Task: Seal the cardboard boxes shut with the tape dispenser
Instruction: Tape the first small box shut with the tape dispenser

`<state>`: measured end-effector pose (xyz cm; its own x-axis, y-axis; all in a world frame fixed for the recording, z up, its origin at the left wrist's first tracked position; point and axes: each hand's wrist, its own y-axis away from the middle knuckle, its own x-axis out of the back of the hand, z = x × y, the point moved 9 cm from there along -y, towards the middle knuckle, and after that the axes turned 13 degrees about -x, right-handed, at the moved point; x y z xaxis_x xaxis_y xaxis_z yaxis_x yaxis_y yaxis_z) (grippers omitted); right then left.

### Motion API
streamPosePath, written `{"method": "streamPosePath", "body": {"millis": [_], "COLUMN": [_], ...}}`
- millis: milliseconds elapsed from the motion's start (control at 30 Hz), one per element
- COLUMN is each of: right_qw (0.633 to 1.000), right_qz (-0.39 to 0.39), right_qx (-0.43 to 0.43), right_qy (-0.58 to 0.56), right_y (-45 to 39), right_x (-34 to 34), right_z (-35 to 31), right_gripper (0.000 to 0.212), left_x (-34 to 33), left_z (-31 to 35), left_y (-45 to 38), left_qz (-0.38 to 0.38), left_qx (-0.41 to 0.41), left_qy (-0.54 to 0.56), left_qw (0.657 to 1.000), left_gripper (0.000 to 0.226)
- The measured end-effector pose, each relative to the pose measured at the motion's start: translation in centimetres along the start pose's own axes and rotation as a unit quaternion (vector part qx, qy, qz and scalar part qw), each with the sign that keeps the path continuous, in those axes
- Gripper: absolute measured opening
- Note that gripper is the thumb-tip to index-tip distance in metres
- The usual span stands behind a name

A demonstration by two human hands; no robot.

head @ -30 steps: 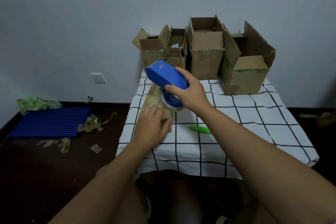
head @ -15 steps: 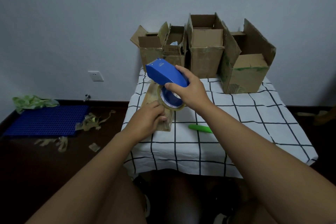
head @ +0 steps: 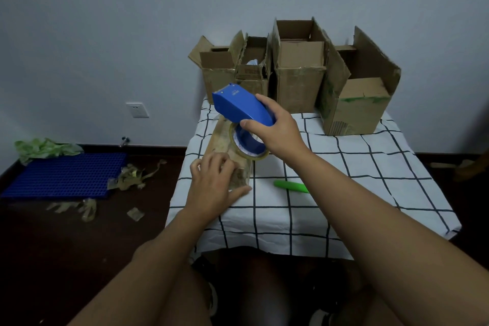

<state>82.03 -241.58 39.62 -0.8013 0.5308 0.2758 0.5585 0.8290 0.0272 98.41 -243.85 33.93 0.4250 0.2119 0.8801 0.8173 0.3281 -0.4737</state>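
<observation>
Your right hand (head: 275,132) grips tape dispenser (head: 242,110); left hand (head: 214,185), fingers loosely spread, pins flat box (head: 225,137). Tape may wrinkle if the box slides toward 9 o'clock.

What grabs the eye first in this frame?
The blue tape dispenser, gripped by the right hand above a flat cardboard box that the left hand presses onto the checked tablecloth. Behind stand open cardboard boxes against the wall.

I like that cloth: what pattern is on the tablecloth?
White with a thin dark grid of squares; the tablecloth shows in the head view.
</observation>
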Motion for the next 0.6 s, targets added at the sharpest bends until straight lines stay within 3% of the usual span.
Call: {"method": "streamPosePath", "body": {"millis": [100,267,433,600], "right_qw": [1.000,1.000,1.000,1.000], "right_qz": [0.000,0.001,0.005,0.008], "right_qx": [-0.002,-0.002,0.004,0.007], "right_qy": [0.002,0.002,0.002,0.004], "right_y": [0.1,0.1,0.1,0.2], "right_x": [0.1,-0.1,0.0,-0.3], "right_z": [0.0,0.1,0.1,-0.1], "right_gripper": [0.069,0.069,0.068,0.068], "left_x": [-0.5,-0.2,0.7,1.2], "left_z": [-0.3,-0.2,-0.3,-0.1], "left_y": [0.1,-0.2,0.0,-0.5], "left_qz": [0.033,0.070,0.096,0.071], "left_qx": [0.020,-0.025,-0.067,-0.053], "left_qy": [-0.013,0.006,0.016,0.014], "left_qw": [0.999,0.997,0.993,0.996], "left_gripper": [0.054,0.059,0.029,0.022]}}
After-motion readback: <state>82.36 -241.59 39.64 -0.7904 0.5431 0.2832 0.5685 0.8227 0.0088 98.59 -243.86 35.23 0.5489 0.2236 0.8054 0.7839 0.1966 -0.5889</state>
